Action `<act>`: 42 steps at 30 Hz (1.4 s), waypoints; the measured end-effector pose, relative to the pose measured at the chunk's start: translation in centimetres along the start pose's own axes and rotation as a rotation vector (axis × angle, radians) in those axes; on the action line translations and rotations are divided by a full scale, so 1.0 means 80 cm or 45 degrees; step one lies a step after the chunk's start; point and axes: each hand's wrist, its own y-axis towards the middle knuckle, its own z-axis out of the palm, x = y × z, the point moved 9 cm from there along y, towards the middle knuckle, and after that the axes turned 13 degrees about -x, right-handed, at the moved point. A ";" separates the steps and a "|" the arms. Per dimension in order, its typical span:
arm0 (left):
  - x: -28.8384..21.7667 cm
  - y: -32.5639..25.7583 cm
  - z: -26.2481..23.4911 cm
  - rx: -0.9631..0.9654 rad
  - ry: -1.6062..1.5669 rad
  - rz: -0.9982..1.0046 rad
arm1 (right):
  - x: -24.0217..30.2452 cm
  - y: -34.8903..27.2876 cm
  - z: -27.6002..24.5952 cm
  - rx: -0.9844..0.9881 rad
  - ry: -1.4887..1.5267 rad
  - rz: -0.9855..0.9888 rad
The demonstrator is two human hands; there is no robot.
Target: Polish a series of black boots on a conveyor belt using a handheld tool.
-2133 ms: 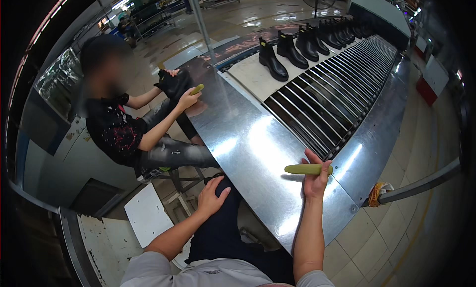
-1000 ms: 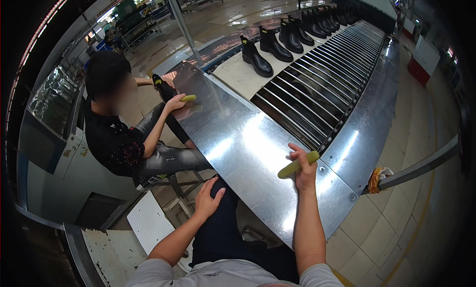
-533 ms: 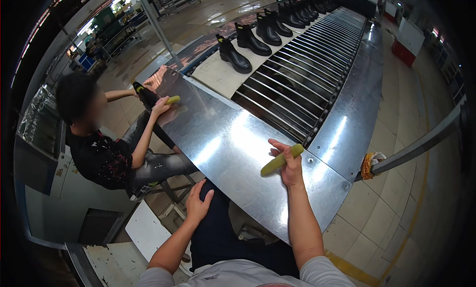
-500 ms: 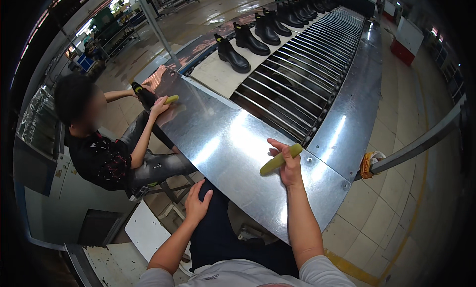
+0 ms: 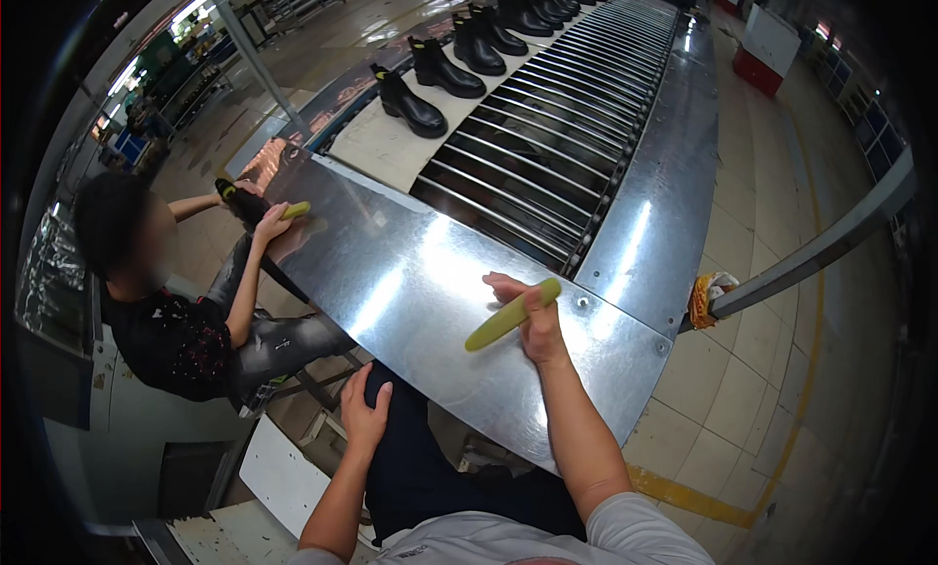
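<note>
My right hand (image 5: 537, 323) is closed round an olive-green oblong stick with rounded ends (image 5: 496, 323), above the shiny metal tabletop (image 5: 401, 248). The stick slants, its longer part pointing down and left. Flat on my dark-trousered thigh lies my left hand (image 5: 364, 409), fingers stretched out and nothing in it. To the left a seated co-worker (image 5: 161, 301) holds a black boot (image 5: 244, 206) in one hand and a similar yellow-green stick (image 5: 295, 210) in the other, over the table's far left corner.
Beyond the tabletop runs a conveyor of metal rollers (image 5: 528, 165). Several black ankle boots (image 5: 415, 104) stand in a row on a pale strip along its left side. A metal bar with a yellow wrapping (image 5: 703, 301) juts in at the right. A white board (image 5: 283, 467) is at lower left.
My view has turned a little to the right, so the table, boots and co-worker sit further left. The stick stays in my right hand; my left hand stays on my thigh.
</note>
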 end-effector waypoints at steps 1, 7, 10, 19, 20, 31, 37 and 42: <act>-0.003 0.002 -0.004 -0.059 0.079 0.064 | 0.001 -0.001 -0.002 -0.037 -0.254 -0.008; 0.021 0.065 -0.027 -0.404 -0.474 -0.326 | 0.018 -0.002 0.010 -0.011 -0.106 -0.077; -0.026 0.135 0.008 -0.385 -0.757 -0.366 | 0.008 -0.003 -0.002 -0.036 0.076 -0.009; -0.081 0.381 0.211 0.035 -1.019 -0.376 | -0.007 -0.029 0.007 0.000 -0.319 0.042; -0.088 0.404 0.232 0.020 -1.016 -0.360 | -0.001 -0.031 0.008 0.036 -0.443 -0.049; -0.045 0.705 0.393 -0.285 -0.856 -0.251 | 0.025 -0.029 0.045 0.277 -0.702 -0.174; -0.011 0.764 0.427 -0.420 -0.645 -0.680 | 0.025 -0.013 0.035 0.338 -0.696 -0.069; -0.012 0.768 0.420 -0.311 -0.794 -0.676 | 0.025 -0.008 0.037 0.353 -0.652 -0.016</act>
